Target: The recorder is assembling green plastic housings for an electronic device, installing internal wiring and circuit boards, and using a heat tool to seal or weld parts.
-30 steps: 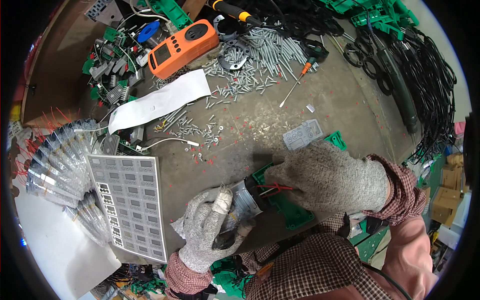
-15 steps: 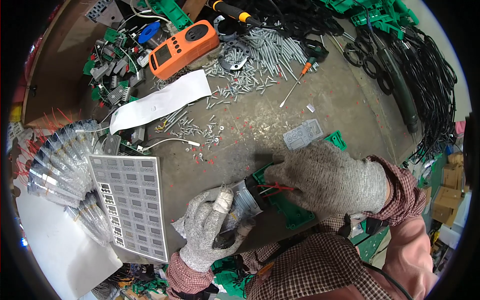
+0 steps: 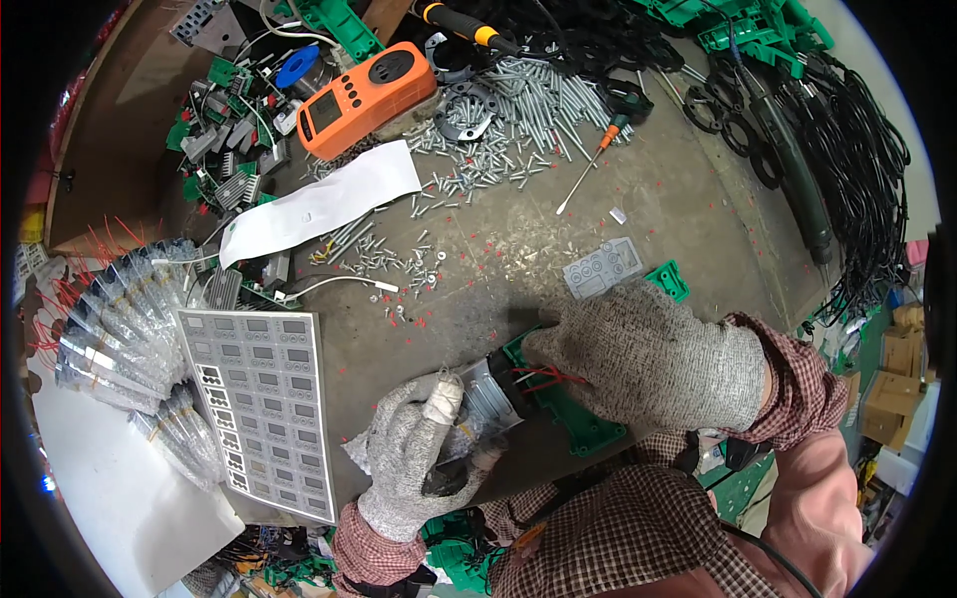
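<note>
My left hand (image 3: 424, 439), in a grey knit glove with wrapped fingertips, closes around a silver ribbed part (image 3: 488, 394) partly covered in clear film. A black end of that part meets the green plastic housing (image 3: 586, 427), which lies at the table's near edge. Over the housing is my right hand (image 3: 648, 354), also gloved, with its fingers curled together. Thin red wires (image 3: 548, 375) run from the black end to beneath those fingers; the fingertips and whatever they hold are hidden. Just beyond the right hand lie a grey label sticker (image 3: 604, 267) and a small green plastic piece (image 3: 668, 281).
Screws (image 3: 478, 159) are heaped at the back beside an orange meter (image 3: 366, 98). An orange-handled screwdriver (image 3: 603, 145) lies right of them. A label sheet (image 3: 264, 399) and film-wrapped parts (image 3: 130, 319) sit left. A soldering iron (image 3: 797, 179) and black cables (image 3: 847, 149) lie right.
My right hand has shifted very slightly left over the green housing. The left hand and the silver part stay almost where they were.
</note>
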A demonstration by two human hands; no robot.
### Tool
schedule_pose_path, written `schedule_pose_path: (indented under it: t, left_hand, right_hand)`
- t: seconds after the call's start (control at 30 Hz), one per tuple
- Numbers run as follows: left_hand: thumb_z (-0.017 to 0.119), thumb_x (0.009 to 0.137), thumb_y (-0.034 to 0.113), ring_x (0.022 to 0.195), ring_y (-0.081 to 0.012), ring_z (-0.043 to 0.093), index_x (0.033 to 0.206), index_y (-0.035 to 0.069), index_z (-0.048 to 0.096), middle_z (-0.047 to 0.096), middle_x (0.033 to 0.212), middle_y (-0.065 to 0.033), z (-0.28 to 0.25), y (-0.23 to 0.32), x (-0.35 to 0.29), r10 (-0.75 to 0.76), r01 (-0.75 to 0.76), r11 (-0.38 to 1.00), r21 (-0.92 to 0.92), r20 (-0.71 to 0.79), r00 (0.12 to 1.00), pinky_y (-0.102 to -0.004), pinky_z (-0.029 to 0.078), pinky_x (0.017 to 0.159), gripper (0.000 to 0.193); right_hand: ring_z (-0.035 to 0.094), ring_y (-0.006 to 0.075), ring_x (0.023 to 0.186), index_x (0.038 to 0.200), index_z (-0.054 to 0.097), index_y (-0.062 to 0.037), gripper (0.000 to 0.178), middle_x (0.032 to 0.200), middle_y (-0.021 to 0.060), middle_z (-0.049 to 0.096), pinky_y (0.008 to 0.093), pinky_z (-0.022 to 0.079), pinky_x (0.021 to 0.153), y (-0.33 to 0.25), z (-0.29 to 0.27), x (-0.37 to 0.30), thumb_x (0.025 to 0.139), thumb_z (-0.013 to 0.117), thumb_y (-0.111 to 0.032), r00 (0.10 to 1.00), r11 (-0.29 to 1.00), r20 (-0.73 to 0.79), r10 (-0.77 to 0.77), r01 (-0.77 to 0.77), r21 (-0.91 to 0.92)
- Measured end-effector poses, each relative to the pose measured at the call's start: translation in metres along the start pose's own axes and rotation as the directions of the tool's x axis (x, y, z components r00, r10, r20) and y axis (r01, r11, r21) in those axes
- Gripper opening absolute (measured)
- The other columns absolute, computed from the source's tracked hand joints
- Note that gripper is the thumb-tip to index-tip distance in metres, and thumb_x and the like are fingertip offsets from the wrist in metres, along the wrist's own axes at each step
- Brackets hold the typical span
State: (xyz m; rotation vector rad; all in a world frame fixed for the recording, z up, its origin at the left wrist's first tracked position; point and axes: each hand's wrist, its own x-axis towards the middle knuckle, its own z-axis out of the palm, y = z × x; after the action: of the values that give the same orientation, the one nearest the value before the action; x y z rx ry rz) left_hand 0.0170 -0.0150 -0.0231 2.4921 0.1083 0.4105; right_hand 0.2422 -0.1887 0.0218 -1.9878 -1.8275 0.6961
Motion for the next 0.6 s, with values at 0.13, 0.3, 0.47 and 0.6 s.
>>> schedule_pose_path:
  t: [0.13,0.3,0.47,0.6]
  left_hand:
    - [0.087,0.078,0.027,0.103,-0.0377,0.065,0.145,-0.001,0.053,0.067,0.115,-0.0201,-0.001,0.000,0.001,0.002,-0.002,1.000,0.010,0.017,1.000,-0.0477,0.051,0.089,0.079]
    - [0.087,0.077,0.025,0.102,-0.0386,0.066,0.145,0.000,0.052,0.068,0.114,-0.0201,-0.002,0.001,0.004,0.028,-0.028,1.000,-0.005,-0.007,1.000,-0.0482,0.052,0.089,0.081]
    - [0.087,0.077,0.024,0.102,-0.0390,0.066,0.146,0.000,0.051,0.068,0.114,-0.0199,-0.002,-0.001,0.003,0.040,-0.040,0.999,-0.024,-0.004,0.999,-0.0483,0.052,0.090,0.082]
    - [0.087,0.076,0.024,0.103,-0.0375,0.065,0.147,0.001,0.050,0.068,0.115,-0.0192,-0.002,0.000,0.003,0.032,-0.032,0.999,-0.018,0.006,0.999,-0.0475,0.051,0.090,0.083]
  right_hand:
    - [0.067,0.0391,0.088,0.112,0.063,-0.0099,0.031,0.089,0.0153,0.065,0.0486,0.053,0.073,0.000,0.005,0.000,0.083,0.068,-0.018,0.999,1.000,-0.044,0.030,-0.030,0.007]
    - [0.070,0.0369,0.087,0.121,0.063,-0.0017,0.035,0.101,0.0201,0.064,0.0450,0.056,0.070,-0.002,-0.001,-0.001,0.089,0.062,-0.016,1.000,1.000,-0.006,-0.002,0.002,-0.007]
    - [0.069,0.0389,0.089,0.125,0.062,-0.0024,0.038,0.102,0.0204,0.066,0.0466,0.057,0.075,-0.003,-0.013,0.003,0.089,0.062,-0.017,0.991,0.991,0.112,0.072,-0.083,0.105]
    - [0.069,0.0409,0.091,0.127,0.062,-0.0035,0.039,0.103,0.0213,0.067,0.0492,0.056,0.079,0.010,0.008,-0.007,0.090,0.062,-0.017,0.992,0.981,-0.123,-0.042,0.064,0.184]
